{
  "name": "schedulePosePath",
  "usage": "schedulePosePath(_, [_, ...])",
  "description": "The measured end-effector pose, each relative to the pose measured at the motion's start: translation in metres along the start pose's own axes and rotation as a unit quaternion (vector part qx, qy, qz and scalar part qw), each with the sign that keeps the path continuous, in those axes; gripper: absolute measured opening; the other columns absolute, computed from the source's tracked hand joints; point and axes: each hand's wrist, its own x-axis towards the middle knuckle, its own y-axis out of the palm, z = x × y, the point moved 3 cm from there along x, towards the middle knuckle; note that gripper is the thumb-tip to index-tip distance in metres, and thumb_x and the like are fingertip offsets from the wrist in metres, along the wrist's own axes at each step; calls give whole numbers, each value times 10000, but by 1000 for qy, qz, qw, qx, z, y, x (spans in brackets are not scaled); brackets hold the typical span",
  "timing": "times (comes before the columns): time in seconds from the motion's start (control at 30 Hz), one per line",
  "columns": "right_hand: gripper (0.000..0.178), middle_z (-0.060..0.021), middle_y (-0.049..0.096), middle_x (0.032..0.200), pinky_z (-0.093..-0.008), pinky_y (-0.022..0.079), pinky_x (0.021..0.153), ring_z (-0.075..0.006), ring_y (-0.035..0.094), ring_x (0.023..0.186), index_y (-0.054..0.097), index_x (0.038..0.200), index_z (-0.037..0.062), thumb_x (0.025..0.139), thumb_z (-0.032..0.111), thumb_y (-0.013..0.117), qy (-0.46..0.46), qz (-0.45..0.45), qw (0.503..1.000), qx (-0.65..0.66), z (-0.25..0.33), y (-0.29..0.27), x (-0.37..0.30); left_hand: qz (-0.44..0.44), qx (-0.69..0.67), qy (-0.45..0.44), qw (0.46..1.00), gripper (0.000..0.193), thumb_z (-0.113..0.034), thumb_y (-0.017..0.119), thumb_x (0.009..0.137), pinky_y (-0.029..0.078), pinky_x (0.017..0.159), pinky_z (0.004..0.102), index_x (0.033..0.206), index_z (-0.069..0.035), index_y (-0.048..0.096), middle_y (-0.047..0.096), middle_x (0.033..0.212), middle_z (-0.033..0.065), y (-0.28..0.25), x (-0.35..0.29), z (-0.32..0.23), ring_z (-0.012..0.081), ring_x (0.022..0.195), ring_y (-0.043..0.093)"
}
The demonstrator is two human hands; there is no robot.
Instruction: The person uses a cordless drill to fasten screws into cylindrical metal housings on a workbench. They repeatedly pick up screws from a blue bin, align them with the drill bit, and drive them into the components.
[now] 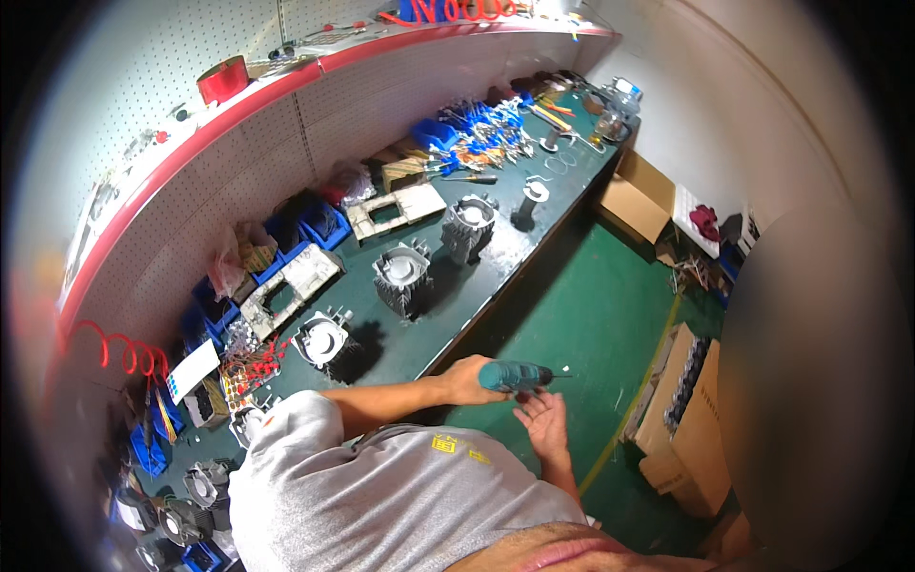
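Note:
A teal and black power drill is gripped in my left hand, out past the front edge of the workbench. Its thin bit points to the right. Just below the drill's front end, my right hand is open with its palm up and fingers spread, close to the chuck; whether a fingertip touches it I cannot tell. Finned metal housings with round light tops stand in a row on the bench: one near my left arm, one in the middle and one farther off.
The dark green bench runs from lower left to upper right. Along its back lie white blocks with cutouts, blue bins and blue-ended wire parts. A spool stands near the edge. Cardboard boxes sit on the green floor.

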Motion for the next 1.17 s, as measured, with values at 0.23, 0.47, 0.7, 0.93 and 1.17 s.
schedulePosePath(0.23, [570,-175,649,1219,-530,473,1065,-346,599,1180,585,1194,27,1005,563,547,-23,-116,960,255,101,18,85,86,84,139,983,424,-227,770,818,547,763,517,1178,-44,640,725,916,212,8,133,-48,419,890,702])
schedulePosePath(0.47, [354,-43,577,811,-497,555,939,-226,616,798,581,1010,87,989,439,606,-115,-137,959,220,186,-68,175,226,119,190,948,639,-106,760,785,530,905,503,1381,-4,550,682,1173,267,36,271,-53,434,1115,649])
schedulePosePath(0.7, [312,-85,634,727,-365,558,572,-214,650,595,577,1043,50,922,290,736,-175,-258,944,-105,291,-196,247,179,194,49,963,582,-223,751,891,516,1040,447,1389,20,572,650,1334,233,27,409,-18,375,1240,628])
schedulePosePath(0.93, [230,-79,620,715,-359,542,492,-199,645,567,590,901,24,887,197,741,6,-255,885,-391,306,-370,297,169,225,-90,955,591,-306,748,909,529,1032,452,1385,-1,581,664,1328,229,14,506,1,381,1215,648])
schedulePosePath(1.17, [318,-145,731,790,-411,599,629,-251,721,629,696,1017,3,784,212,757,206,-298,804,-472,309,-458,326,185,241,-176,936,598,-331,734,874,534,1013,437,1338,28,615,699,1248,212,-9,605,93,382,1173,662])
